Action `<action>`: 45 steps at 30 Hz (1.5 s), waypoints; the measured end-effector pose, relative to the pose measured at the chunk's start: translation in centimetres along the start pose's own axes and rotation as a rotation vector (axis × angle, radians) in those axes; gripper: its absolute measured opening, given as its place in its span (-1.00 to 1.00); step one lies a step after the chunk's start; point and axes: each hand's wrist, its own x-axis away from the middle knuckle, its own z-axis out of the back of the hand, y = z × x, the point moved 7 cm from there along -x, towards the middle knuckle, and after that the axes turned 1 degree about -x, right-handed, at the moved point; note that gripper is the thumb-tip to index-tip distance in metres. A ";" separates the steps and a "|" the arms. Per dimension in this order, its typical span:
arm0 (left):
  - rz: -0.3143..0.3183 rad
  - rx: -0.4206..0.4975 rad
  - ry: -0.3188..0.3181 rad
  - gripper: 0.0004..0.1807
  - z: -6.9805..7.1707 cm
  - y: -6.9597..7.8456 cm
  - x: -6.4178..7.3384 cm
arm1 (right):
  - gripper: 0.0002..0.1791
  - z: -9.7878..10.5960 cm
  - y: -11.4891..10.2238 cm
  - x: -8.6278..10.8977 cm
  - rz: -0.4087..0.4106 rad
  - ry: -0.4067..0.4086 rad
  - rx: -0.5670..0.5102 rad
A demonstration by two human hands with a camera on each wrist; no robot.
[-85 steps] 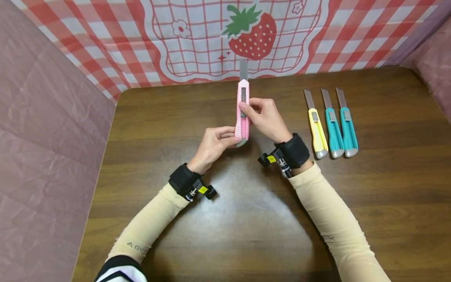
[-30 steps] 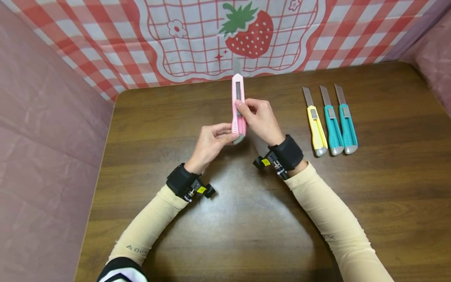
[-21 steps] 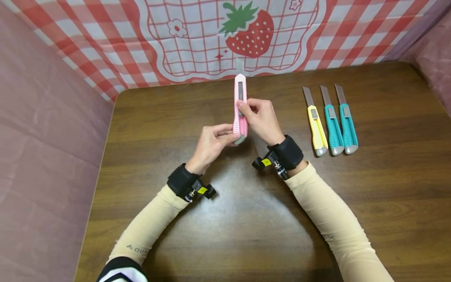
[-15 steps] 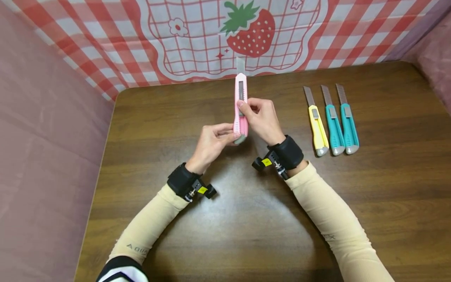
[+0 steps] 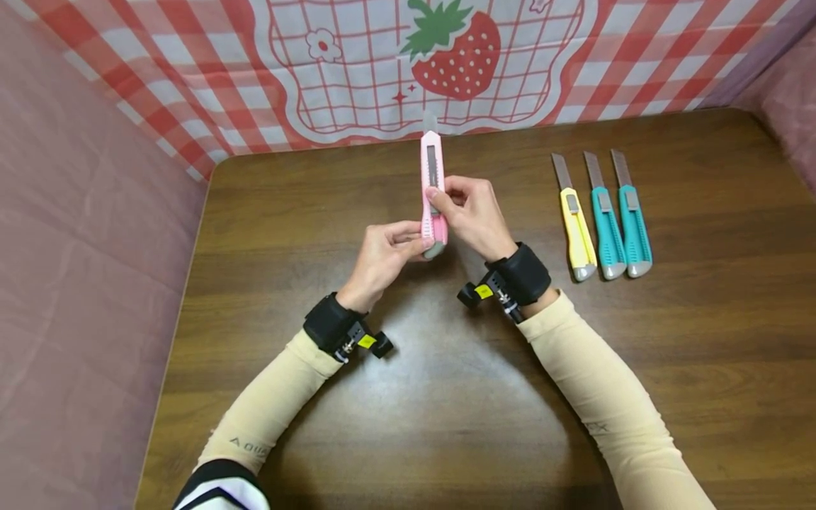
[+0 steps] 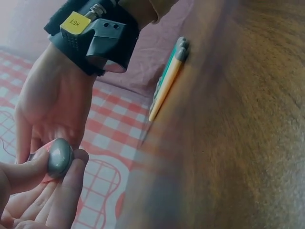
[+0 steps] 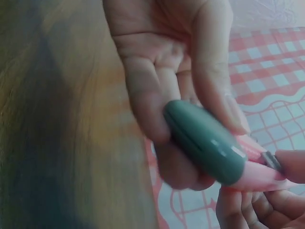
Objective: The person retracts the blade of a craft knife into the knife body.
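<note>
- Pink utility knife (image 5: pixel 425 173): suspended above the table (image 5: pixel 446 397), between my hands.
- My left hand (image 5: pixel 381 256): pinches the lower end.
- My right hand (image 5: pixel 477 216): pinches the handle near its middle.
- Head view: extended blade (image 5: pixel 430 122) exposed.
- Left wrist view: grey end cap (image 6: pixel 59 157), end-on.

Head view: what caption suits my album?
Left hand and right hand hold a pink cutter; a yellow cutter and two teal cutters lie on the wooden table.

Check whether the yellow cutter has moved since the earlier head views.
No. Judged against the far edge of the wooden table, the yellow cutter lies in the same spot.
</note>
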 end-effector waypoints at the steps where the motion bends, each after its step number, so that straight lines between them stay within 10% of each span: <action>1: -0.001 0.001 0.002 -0.73 0.1 -0.1 0.0 | -0.76 0.0 0.2 -0.1 -0.004 0.000 -0.003; 24: -0.031 -0.148 0.036 -0.71 -0.2 2.8 1.0 | -0.66 0.3 0.6 0.0 -0.045 0.009 0.034; 45: -0.036 -0.155 0.044 -0.72 -0.4 2.5 1.3 | -0.74 0.0 0.5 0.4 0.010 -0.051 0.028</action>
